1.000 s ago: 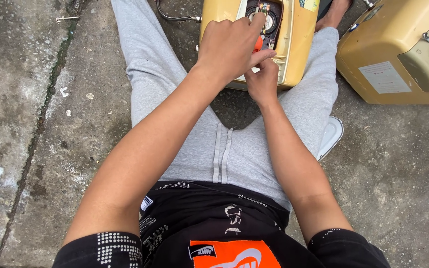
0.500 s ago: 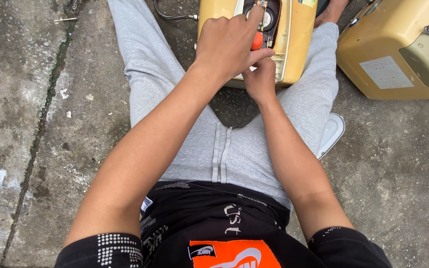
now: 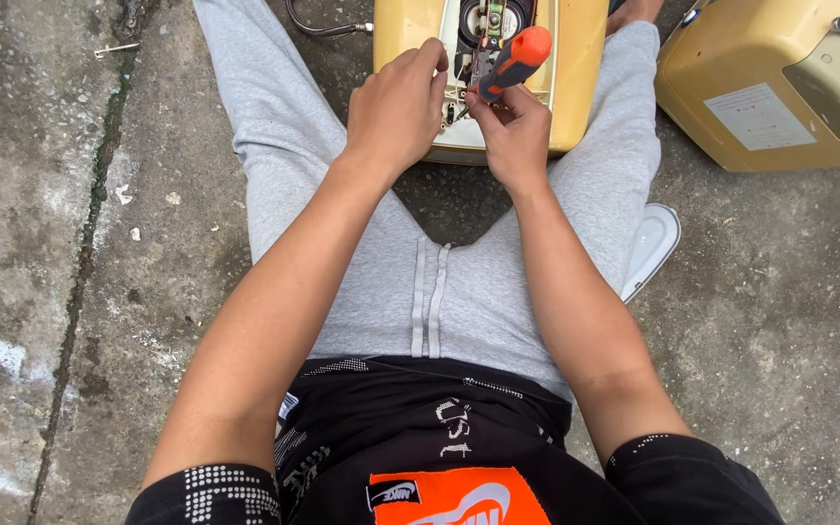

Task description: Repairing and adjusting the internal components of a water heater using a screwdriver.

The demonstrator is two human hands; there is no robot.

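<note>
Casing (image 3: 576, 87), yellow with its inner parts bared, lies between your legs on the concrete, and a second yellow housing (image 3: 770, 87) sits just beside your right knee. Your left hand (image 3: 396, 112) now rests fingertips on the opening's left edge, no longer draped over it as half a second ago. Your right hand (image 3: 512, 136) is clamped on the orange-handled screwdriver (image 3: 509, 63), now uncovered, tip in the mechanism.

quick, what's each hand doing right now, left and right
Left hand: fingers curled at the yellow appliance's open panel; grip contents cannot be told.
Right hand: closed on the orange-handled screwdriver.
</note>
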